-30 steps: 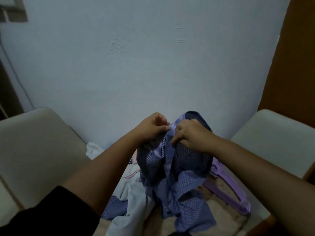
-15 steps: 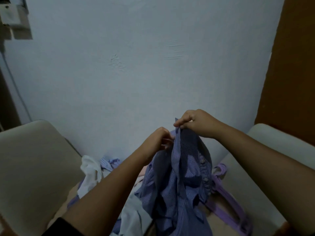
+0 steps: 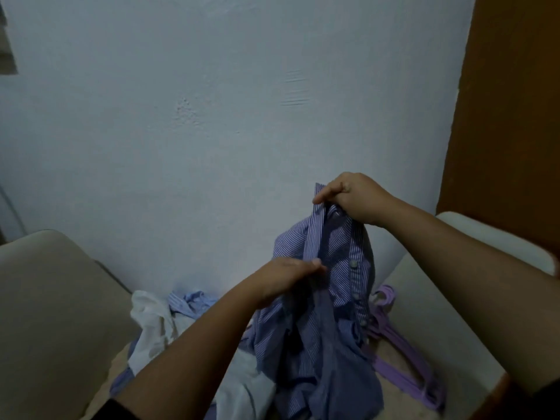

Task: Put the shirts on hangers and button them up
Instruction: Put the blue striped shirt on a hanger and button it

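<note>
The striped shirt (image 3: 330, 286) hangs with its long axis roughly vertical, top edge up by the wall (image 3: 212, 131), its lower folds bunched on the surface between two pale cushions (image 3: 51, 298). The right hand (image 3: 353, 197) pinches the shirt's top edge, fingers curled round the fabric. The left hand (image 3: 288, 275) grasps the placket lower down (its fingertips are tucked into the folds, hard to make out). The shirt is blue-and-white pinstriped, with a row of pale buttons (image 3: 353, 263) facing right. Purple hangers (image 3: 403, 356) lie just right, partly covered; other shirts (image 3: 169, 316) lie crumpled left, cut off by the forearm
</note>
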`<move>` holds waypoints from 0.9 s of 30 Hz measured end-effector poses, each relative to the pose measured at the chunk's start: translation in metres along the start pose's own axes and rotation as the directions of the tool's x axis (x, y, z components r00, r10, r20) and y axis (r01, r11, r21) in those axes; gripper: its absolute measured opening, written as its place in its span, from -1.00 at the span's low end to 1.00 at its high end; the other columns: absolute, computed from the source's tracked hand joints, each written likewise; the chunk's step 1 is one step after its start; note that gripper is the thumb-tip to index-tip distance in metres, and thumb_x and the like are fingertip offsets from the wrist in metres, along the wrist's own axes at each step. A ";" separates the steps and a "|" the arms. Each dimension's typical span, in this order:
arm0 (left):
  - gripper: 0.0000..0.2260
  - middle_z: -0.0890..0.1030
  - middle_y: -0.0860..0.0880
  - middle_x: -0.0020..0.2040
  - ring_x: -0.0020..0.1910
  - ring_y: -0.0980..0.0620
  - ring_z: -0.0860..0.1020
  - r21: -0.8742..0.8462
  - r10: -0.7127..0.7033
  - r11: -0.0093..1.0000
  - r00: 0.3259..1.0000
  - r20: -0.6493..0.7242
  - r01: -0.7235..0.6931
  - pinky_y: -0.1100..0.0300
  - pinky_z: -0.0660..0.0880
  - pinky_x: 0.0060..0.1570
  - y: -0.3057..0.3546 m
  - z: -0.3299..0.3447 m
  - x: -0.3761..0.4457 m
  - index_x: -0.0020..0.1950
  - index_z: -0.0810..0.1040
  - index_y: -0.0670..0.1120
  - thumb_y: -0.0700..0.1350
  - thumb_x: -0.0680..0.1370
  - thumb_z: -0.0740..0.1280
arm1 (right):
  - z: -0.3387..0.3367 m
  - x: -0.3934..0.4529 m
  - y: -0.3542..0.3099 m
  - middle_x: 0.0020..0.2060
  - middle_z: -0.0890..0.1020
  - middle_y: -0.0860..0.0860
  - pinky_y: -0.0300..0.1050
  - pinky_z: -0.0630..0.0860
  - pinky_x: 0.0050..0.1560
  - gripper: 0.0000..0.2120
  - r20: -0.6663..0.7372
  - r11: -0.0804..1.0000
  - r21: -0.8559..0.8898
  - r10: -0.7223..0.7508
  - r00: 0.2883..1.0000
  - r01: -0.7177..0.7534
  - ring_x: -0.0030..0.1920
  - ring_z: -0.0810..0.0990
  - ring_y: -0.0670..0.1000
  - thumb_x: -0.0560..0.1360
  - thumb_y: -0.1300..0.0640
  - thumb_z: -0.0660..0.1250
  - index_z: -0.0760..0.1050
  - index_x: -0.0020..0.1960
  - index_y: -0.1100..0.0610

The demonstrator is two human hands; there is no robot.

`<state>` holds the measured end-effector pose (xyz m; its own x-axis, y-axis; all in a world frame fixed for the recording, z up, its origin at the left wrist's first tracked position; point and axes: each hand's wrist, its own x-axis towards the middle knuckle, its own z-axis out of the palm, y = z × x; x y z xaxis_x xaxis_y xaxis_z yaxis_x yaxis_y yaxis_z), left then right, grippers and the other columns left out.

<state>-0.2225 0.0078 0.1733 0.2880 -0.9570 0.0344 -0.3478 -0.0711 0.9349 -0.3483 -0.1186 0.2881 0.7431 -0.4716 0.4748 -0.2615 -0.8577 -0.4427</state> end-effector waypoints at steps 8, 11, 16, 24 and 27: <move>-0.86 0.64 -0.04 -0.22 -0.19 0.09 0.53 0.111 0.217 0.975 0.941 -0.261 -0.194 0.24 0.43 -0.15 0.082 -0.100 -0.021 -0.18 0.66 -0.12 -0.05 0.45 0.45 | -0.014 -0.005 -0.016 -0.03 0.66 0.12 -0.14 0.54 0.13 -0.64 0.178 0.777 0.590 0.140 0.974 -0.219 0.00 0.60 0.06 0.49 0.48 0.12 0.63 -0.04 0.18; -0.94 0.69 0.01 -0.17 -0.15 0.15 0.61 0.182 0.237 0.962 0.953 -0.190 -0.203 0.32 0.48 -0.13 0.093 -0.111 -0.032 -0.16 0.70 -0.06 -0.20 0.41 0.49 | -0.023 0.004 -0.034 -0.03 0.64 0.10 -0.29 0.57 0.02 -0.70 0.134 0.728 0.663 0.114 0.984 -0.175 -0.05 0.61 -0.02 0.49 0.44 0.24 0.57 0.12 0.18; -0.76 0.70 0.01 -0.10 -0.07 0.13 0.63 0.211 0.167 0.965 0.985 -0.045 -0.154 0.31 0.55 0.00 0.060 -0.100 -0.035 -0.04 0.68 -0.01 -0.33 0.43 0.44 | -0.021 0.013 -0.053 0.02 0.63 0.06 -0.27 0.52 0.06 -0.69 -0.055 0.847 0.524 0.140 0.989 -0.091 -0.02 0.58 -0.05 0.50 0.42 0.24 0.58 0.15 0.18; -0.64 0.65 0.07 0.09 0.04 0.20 0.56 0.516 0.044 0.850 0.991 0.124 -0.103 0.29 0.45 0.17 -0.005 -0.080 -0.037 0.24 0.58 0.08 -0.18 0.48 0.45 | -0.033 -0.009 -0.056 0.02 0.60 0.03 -0.30 0.50 -0.01 -0.69 -0.225 0.861 0.497 0.247 0.943 -0.107 -0.02 0.58 -0.06 0.51 0.38 0.27 0.57 0.19 0.15; -0.63 0.66 -0.02 0.10 0.01 0.14 0.55 0.553 0.047 0.829 0.996 0.072 -0.079 0.19 0.47 0.21 -0.008 -0.096 -0.043 0.24 0.59 0.08 -0.23 0.48 0.43 | -0.039 -0.025 -0.050 0.11 0.56 -0.03 -0.26 0.40 0.12 -0.63 -0.223 0.862 0.493 0.256 0.941 -0.118 0.15 0.51 -0.05 0.46 0.34 0.36 0.52 0.26 0.17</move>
<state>-0.1468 0.0760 0.1986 0.2066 -0.9770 0.0528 -0.8047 -0.1390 0.5772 -0.3780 -0.0725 0.3281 0.4948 -0.7088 0.5028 -0.0096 -0.5831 -0.8124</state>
